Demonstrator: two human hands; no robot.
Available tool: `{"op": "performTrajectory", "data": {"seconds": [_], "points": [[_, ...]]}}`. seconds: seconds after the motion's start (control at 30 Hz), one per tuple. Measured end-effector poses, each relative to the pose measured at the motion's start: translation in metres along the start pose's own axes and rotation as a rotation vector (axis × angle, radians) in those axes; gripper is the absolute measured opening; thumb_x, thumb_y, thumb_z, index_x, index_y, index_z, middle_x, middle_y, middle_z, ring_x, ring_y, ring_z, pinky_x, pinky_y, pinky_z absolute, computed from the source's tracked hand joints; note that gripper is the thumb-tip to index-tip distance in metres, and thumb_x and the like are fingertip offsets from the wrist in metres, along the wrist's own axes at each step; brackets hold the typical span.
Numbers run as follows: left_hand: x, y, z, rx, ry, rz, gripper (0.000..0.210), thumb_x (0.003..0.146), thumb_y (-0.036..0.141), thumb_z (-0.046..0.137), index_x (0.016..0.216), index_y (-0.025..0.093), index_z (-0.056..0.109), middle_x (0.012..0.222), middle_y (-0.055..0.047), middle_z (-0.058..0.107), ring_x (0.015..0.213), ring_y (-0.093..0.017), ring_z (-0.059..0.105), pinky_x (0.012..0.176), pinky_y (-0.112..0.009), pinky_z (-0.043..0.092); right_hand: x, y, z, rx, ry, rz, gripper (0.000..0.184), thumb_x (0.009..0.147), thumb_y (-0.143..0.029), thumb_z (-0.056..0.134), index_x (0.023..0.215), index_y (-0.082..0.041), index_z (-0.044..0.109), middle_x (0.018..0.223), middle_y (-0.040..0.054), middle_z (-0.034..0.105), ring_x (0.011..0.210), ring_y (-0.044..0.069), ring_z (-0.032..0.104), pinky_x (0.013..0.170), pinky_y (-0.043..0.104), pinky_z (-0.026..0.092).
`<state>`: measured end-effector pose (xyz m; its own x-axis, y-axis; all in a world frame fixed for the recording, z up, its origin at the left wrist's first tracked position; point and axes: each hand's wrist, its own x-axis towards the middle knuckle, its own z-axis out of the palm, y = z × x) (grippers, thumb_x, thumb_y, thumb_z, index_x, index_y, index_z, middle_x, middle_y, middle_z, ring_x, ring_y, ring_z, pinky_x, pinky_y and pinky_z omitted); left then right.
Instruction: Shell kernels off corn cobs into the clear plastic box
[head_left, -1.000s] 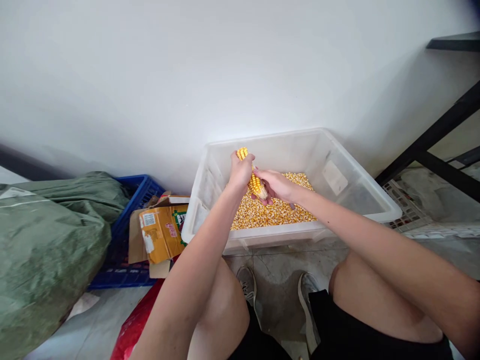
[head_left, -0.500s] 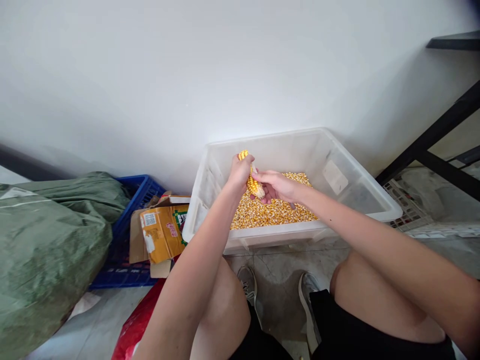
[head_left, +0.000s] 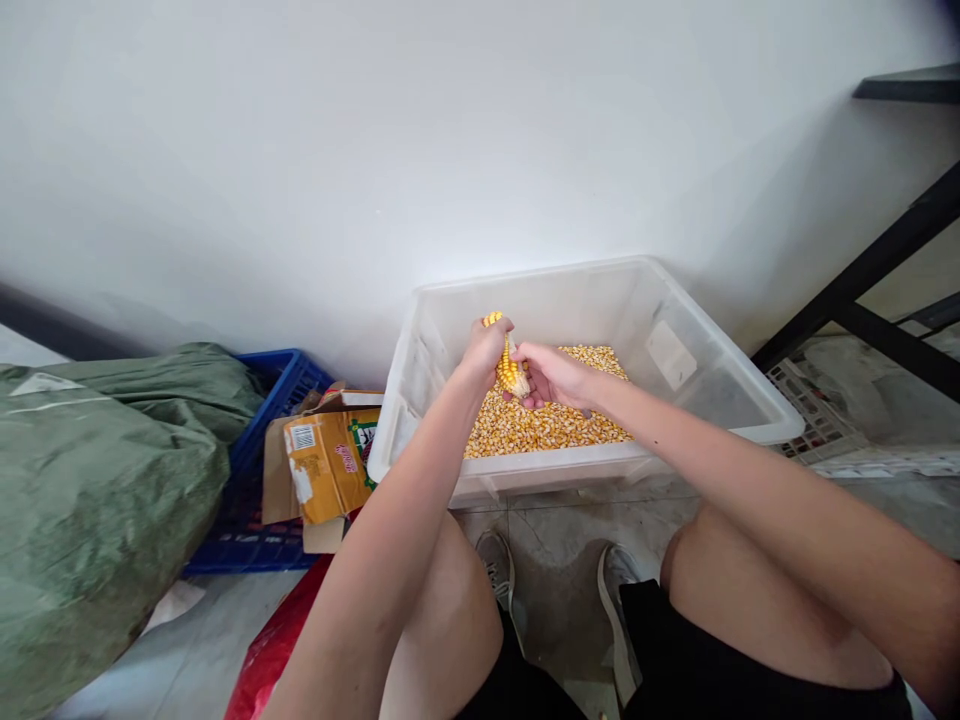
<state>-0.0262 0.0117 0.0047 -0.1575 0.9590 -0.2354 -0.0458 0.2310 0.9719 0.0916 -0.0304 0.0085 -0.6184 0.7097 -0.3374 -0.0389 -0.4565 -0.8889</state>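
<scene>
Fingers of my left hand (head_left: 486, 345) wrap tight around the upper part of one yellow dried corn cob (head_left: 509, 368), and my right hand (head_left: 551, 375) pinches its lower end, fingers curled under it. I hold the cob tilted over the near left part of one translucent white rectangular plastic tub (head_left: 720, 420), just above the loose yellow kernels (head_left: 540, 425) heaped across its floor. One pale blank sticker (head_left: 669, 354) clings to the tub's inner right wall.

From where I sit the tub rests on a grey marbled tile floor (head_left: 559, 520) against a plain white wall (head_left: 375, 150). My two grey shoes (head_left: 495, 570) are planted just in front of it.

Left of the tub lies one torn orange cardboard box (head_left: 322, 465) with a barcode label and red lettering too small for me to read, leaning on one blue plastic crate (head_left: 262, 440). One bulky green woven sack (head_left: 97, 500) fills the left side, and one red plastic bag (head_left: 274, 645) lies by my left knee. Black metal frame legs (head_left: 862, 290) stand at the right, over a white lattice crate (head_left: 814, 415).
</scene>
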Motion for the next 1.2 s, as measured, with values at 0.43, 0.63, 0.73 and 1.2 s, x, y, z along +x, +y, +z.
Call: {"op": "performTrajectory", "data": {"seconds": [0.43,0.63,0.73,1.2], "points": [[0.011,-0.004,0.000,-0.118,0.367,0.191,0.036,0.080,0.023,0.055,0.113,0.022,0.042,0.068,0.003,0.050,0.055,-0.016,0.057,0.052,-0.026,0.042,0.014,0.014,0.006,-0.540,0.354,-0.335,0.044,0.099,-0.058,0.034,0.094,-0.021,0.057,0.059,0.0003,0.052,0.052,0.014,0.053,0.046,0.022,0.040],[0.001,0.001,0.006,-0.247,0.334,0.144,0.035,0.079,0.019,0.053,0.112,0.022,0.040,0.064,0.006,0.045,0.047,-0.013,0.050,0.048,-0.024,0.041,0.009,0.013,0.008,-0.772,0.448,-0.493,0.046,0.102,-0.047,0.028,0.073,-0.020,0.052,0.062,0.0014,0.051,0.064,0.015,0.055,0.061,0.024,0.040],[0.001,0.001,0.009,-0.303,0.312,0.125,0.035,0.080,0.019,0.051,0.112,0.021,0.039,0.063,0.006,0.045,0.047,-0.013,0.051,0.048,-0.024,0.042,0.006,0.010,0.011,-0.831,0.572,-0.500,0.047,0.101,-0.039,0.026,0.066,-0.020,0.051,0.055,0.0020,0.050,0.063,0.017,0.056,0.062,0.026,0.039],[-0.002,0.006,0.005,-0.302,0.258,0.094,0.053,0.083,0.027,0.052,0.133,0.024,0.034,0.063,0.005,0.050,0.043,-0.015,0.054,0.048,-0.025,0.045,0.004,-0.005,-0.031,-0.595,0.602,-0.330,0.022,0.093,-0.034,0.051,0.093,-0.019,0.067,0.106,0.0088,0.071,0.102,0.022,0.065,0.076,0.029,0.054]]}}
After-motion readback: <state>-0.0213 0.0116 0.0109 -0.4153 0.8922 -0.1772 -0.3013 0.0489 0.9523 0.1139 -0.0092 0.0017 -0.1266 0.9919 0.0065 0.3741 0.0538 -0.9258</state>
